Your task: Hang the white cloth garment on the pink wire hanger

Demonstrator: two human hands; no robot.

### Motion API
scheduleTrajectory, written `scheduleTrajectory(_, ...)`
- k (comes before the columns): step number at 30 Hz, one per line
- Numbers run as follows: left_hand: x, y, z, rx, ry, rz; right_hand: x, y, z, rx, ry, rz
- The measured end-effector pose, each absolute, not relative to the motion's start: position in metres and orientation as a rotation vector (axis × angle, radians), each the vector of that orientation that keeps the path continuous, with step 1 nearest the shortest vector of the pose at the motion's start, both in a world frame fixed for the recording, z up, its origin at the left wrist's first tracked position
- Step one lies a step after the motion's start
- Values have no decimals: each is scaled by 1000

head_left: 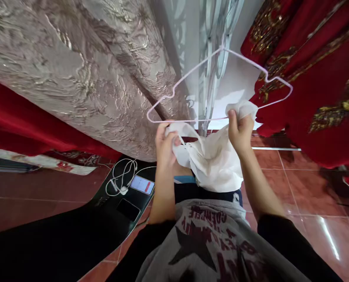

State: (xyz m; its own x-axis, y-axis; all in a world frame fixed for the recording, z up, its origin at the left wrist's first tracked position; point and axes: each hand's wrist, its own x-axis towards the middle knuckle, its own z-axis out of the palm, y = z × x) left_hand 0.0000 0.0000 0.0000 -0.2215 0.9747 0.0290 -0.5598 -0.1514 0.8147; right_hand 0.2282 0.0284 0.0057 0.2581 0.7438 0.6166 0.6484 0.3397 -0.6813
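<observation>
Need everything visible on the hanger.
The hanger is pale pink and thin, like coated wire. Its sloping shoulders each have a notch, and its ends are rounded. A straight bar closes the bottom. The hook is hard to make out against the white metal grille. It looks unbroken, held up in front of the person, peak away. White cloth, gripped by the right hand, wraps the bar's right part; the left hand is at its left part.

The person wears a grey shirt with black sleeves, dark red lettering and a dark star, above dark shorts.
</observation>
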Motion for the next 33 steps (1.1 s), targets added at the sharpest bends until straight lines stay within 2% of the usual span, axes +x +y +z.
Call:
scheduleTrajectory(3, -48, 19, 6, 645, 863, 1689, 233, 30, 10, -1335, -1457, 83)
scheduleTrajectory(6, -77, 30, 32, 662, 858, 1699, 237, 29, 11, -1305, -1488, 73)
scheduleTrajectory(9, -76, 33, 71, 885, 850, 1624, 235, 26, 9, -1293, -1509, 89)
scheduleTrajectory(12, -54, 34, 99, 1245, 905, 1397, 230, 23, 6, -1278, -1489, 114)
scheduleTrajectory(18, -26, 47, 107, 1902, 1221, 1192, 233, 14, 12, -1187, -1438, 254)
scheduleTrajectory(23, -37, 54, 116, 2188, 1265, 1141, 264, 6, 23, -1137, -1161, 437)
scheduleTrajectory(29, -47, 53, 135, 2331, 1367, 1040, 331, 24, 56, -1523, -689, 456)
scheduleTrajectory(33, -48, 50, 137, 2354, 1314, 1027, 352, 40, 92, -1720, -963, 232)
